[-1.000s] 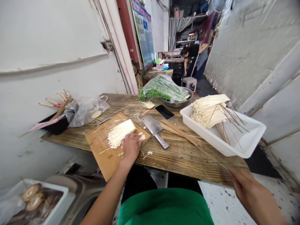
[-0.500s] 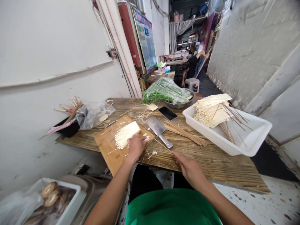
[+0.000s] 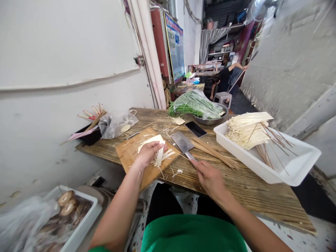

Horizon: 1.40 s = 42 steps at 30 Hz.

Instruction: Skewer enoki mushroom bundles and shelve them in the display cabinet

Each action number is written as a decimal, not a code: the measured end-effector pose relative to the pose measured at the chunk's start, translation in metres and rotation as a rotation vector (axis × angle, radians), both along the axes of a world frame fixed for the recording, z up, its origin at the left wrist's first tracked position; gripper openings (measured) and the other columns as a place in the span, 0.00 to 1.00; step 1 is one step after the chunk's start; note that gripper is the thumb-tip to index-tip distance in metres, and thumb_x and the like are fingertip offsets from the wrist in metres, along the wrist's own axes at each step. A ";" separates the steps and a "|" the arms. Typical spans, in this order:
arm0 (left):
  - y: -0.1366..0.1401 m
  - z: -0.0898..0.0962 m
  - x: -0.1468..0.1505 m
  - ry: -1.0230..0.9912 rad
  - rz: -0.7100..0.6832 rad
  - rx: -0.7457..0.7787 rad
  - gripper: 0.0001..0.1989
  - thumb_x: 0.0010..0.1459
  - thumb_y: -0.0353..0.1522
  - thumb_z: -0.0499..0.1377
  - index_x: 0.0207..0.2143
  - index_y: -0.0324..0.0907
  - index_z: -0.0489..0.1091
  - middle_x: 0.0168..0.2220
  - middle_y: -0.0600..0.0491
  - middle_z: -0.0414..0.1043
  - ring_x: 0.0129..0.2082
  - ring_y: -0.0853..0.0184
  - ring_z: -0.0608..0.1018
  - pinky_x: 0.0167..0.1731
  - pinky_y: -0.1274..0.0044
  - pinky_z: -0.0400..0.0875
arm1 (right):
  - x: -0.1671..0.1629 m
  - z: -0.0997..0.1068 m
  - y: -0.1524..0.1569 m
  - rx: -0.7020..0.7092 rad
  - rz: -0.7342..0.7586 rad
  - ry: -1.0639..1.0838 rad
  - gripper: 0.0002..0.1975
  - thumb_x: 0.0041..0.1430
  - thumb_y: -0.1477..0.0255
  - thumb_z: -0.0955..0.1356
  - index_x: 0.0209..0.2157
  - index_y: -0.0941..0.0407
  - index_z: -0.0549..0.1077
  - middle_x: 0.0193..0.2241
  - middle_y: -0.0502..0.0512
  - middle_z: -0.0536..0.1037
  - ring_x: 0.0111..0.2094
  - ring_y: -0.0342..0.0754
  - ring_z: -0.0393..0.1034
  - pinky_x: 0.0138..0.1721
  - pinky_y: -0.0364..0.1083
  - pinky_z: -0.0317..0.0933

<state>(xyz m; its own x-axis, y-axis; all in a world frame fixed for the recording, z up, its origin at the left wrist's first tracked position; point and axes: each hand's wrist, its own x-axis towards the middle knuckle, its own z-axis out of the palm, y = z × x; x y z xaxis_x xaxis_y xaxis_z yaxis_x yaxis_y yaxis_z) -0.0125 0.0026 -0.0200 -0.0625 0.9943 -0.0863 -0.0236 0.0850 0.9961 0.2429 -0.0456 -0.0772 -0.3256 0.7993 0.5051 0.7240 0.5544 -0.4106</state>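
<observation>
- The enoki slice (image 3: 159,153) is in my left hand (image 3: 150,153), above the near right part of the board (image 3: 125,151); half a second ago that hand lay against the bunch.
- My left thumb and fingers are closed round the slice, so it now hangs separate from the bunch (image 3: 155,138) behind it, its stringy ends towards the board.
- My right hand (image 3: 210,175) pinches a thin stick (image 3: 185,156). A second ago it was out at the near right; now it is beside the board, the stick pointing left towards the slice.
- To me that means slice and stick are both in hand and close together, but I see no piercing.
- The knife (image 3: 181,141) lies right of the board, its handle reaching my right fingers; I cannot tell whether they touch it.
- Further right, loose sticks (image 3: 215,154) lie on the table (image 3: 252,190).
- At the far right, the tray (image 3: 306,155) holds skewered enoki (image 3: 245,131).
</observation>
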 end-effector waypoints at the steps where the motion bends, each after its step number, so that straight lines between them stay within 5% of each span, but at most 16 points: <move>1: 0.003 0.002 -0.001 -0.044 -0.026 -0.012 0.16 0.39 0.37 0.67 0.29 0.36 0.73 0.27 0.51 0.76 0.30 0.67 0.76 0.36 0.76 0.69 | -0.002 0.003 0.002 0.009 -0.001 -0.014 0.18 0.60 0.77 0.59 0.49 0.52 0.71 0.32 0.53 0.76 0.31 0.44 0.69 0.33 0.39 0.61; 12: 0.020 0.020 -0.017 -0.299 -0.131 -0.118 0.09 0.46 0.27 0.64 0.33 0.36 0.72 0.28 0.48 0.76 0.29 0.68 0.78 0.31 0.80 0.73 | -0.013 0.020 0.019 0.104 0.002 -0.037 0.18 0.61 0.76 0.59 0.50 0.53 0.70 0.31 0.54 0.75 0.30 0.44 0.69 0.32 0.39 0.60; 42: 0.020 0.025 -0.008 -0.311 -0.203 -0.140 0.02 0.53 0.25 0.59 0.31 0.34 0.71 0.26 0.47 0.76 0.27 0.69 0.78 0.29 0.81 0.73 | -0.013 0.019 0.018 0.161 0.034 0.070 0.17 0.61 0.77 0.59 0.49 0.56 0.71 0.31 0.54 0.75 0.31 0.45 0.70 0.32 0.41 0.61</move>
